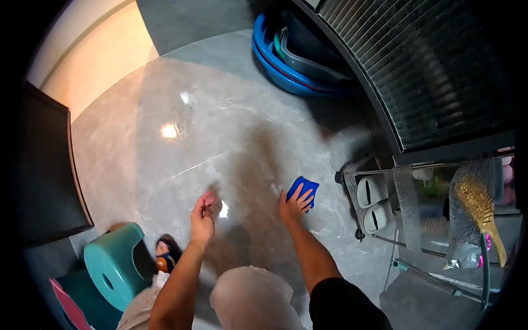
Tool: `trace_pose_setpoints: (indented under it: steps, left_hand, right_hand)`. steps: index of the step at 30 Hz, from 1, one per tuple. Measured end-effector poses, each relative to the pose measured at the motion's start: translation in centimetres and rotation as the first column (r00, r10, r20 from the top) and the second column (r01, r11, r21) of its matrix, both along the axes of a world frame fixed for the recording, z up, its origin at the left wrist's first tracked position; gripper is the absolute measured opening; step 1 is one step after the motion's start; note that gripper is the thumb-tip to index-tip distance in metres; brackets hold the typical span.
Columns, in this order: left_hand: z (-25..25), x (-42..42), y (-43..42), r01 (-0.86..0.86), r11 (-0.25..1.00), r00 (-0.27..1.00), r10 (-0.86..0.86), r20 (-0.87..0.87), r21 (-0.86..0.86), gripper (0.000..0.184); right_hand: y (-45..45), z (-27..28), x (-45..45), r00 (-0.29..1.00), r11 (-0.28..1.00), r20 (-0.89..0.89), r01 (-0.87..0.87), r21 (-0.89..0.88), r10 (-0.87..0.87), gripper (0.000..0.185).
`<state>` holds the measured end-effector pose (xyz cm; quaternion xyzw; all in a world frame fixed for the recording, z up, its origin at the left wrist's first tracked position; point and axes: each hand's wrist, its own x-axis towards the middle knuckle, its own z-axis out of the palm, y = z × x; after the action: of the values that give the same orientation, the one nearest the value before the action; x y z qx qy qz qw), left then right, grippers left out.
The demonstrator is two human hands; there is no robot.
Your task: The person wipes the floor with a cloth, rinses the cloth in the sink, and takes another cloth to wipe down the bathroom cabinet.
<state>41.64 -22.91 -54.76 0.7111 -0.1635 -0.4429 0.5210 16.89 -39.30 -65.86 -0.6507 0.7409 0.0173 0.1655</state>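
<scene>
A blue cloth [309,186] lies on the wet grey floor [192,126]. My right hand [295,207] presses down on it with the fingers over its near side. To the left, my left hand [203,218] hovers above the floor, apart from the cloth. Its fingers are loosely curled in, and I see nothing in them. My knee in pale trousers [250,297] is between my two arms, and a sandalled foot [165,253] shows at the left.
A teal plastic stool [113,267] stands at the lower left. Stacked basins, the outer one a blue basin [275,77], are at the back. On the right is a wheeled rack [379,236] with white slippers [372,191] and a wooden-handled brush [478,203], beside a ribbed glass door [418,71].
</scene>
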Motion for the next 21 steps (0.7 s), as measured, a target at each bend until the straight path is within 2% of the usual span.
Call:
trace_pose_setpoints:
  steps: [1,2,4,5,6,7,8,10,13,14,15,16,18,19,20,21]
  left_hand:
    - [-1.6,0.0,-0.1,0.087,0.994,0.994,-0.081,0.075,-0.070,0.040]
    - [-2.3,-0.2,-0.7,0.086,0.992,0.996,-0.082,0.044,-0.096,0.043]
    - [-3.3,-0.7,-2.1,0.082,0.987,0.996,-0.087,-0.024,-0.141,0.050]
    - [-4.0,-0.7,-3.1,0.132,0.987,0.991,-0.130,0.031,-0.091,0.051]
    - [-4.9,-0.8,-4.0,0.146,0.982,0.989,-0.143,0.038,-0.122,0.051]
    - [-5.9,-1.3,-4.7,0.155,0.977,0.988,-0.151,0.039,-0.147,0.052]
    - [-6.9,-1.7,-5.1,0.161,0.973,0.987,-0.156,0.041,-0.168,0.052]
    - [-8.0,-2.3,-6.3,0.187,0.954,0.982,-0.186,0.026,-0.234,0.052]
    - [-7.2,-2.5,-7.3,0.230,0.935,0.971,-0.238,0.004,-0.271,0.049]
    - [-7.4,-2.4,-7.4,0.232,0.924,0.971,-0.239,0.014,-0.304,0.049]
    - [-7.6,-2.0,-7.5,0.233,0.913,0.971,-0.238,0.026,-0.334,0.049]
    - [-7.7,-1.4,-7.7,0.229,0.920,0.972,-0.236,0.016,-0.317,0.049]
    - [-7.8,-0.4,-7.3,0.220,0.937,0.973,-0.232,-0.010,-0.272,0.049]
    - [-8.4,0.0,-7.2,0.210,0.940,0.976,-0.216,0.009,-0.268,0.050]
    - [-9.2,0.5,-6.9,0.199,0.945,0.980,-0.199,0.026,-0.260,0.051]
    - [-9.5,0.8,-6.3,0.187,0.951,0.982,-0.183,0.039,-0.246,0.051]
  right_hand:
    - [-2.5,0.0,1.7,0.994,0.994,0.005,0.105,-0.008,-0.105,0.086]
    - [-5.0,-0.1,2.9,0.976,0.976,0.010,0.217,-0.023,-0.216,0.087]
    - [-9.0,-0.4,4.4,0.984,0.983,0.025,0.177,-0.044,-0.176,0.089]
    - [-9.6,-0.9,5.2,0.997,0.992,-0.009,0.070,-0.106,-0.072,0.088]
    - [-9.2,-1.5,5.6,0.990,0.973,-0.065,-0.134,-0.187,0.124,0.088]
    - [-7.9,-2.8,5.5,0.917,0.866,-0.158,-0.398,-0.303,0.366,0.087]
    - [-6.0,-1.0,5.6,0.826,0.795,-0.081,-0.560,-0.234,0.558,0.083]
    - [-3.8,1.5,2.9,0.622,0.622,0.051,-0.769,-0.146,0.781,0.078]
    - [-6.3,-2.0,-2.4,0.898,0.847,-0.024,-0.423,-0.322,0.439,0.074]
    - [-8.5,-2.0,-2.2,0.981,0.951,0.007,-0.187,-0.246,0.195,0.074]
    - [-11.2,-1.7,-0.7,0.999,0.983,0.032,0.048,-0.175,-0.043,0.074]
    - [-13.9,0.5,1.7,0.963,0.963,0.078,0.264,-0.062,-0.259,0.075]
    - [-17.3,0.6,6.0,0.958,0.957,0.077,0.282,-0.067,-0.277,0.075]
    - [-17.3,-0.7,8.5,1.000,0.981,0.011,0.025,-0.192,-0.023,0.075]
    - [-16.8,-2.2,11.3,0.971,0.927,-0.083,-0.238,-0.291,0.224,0.075]
    - [-14.6,-2.2,13.9,0.901,0.841,-0.085,-0.428,-0.331,0.426,0.074]
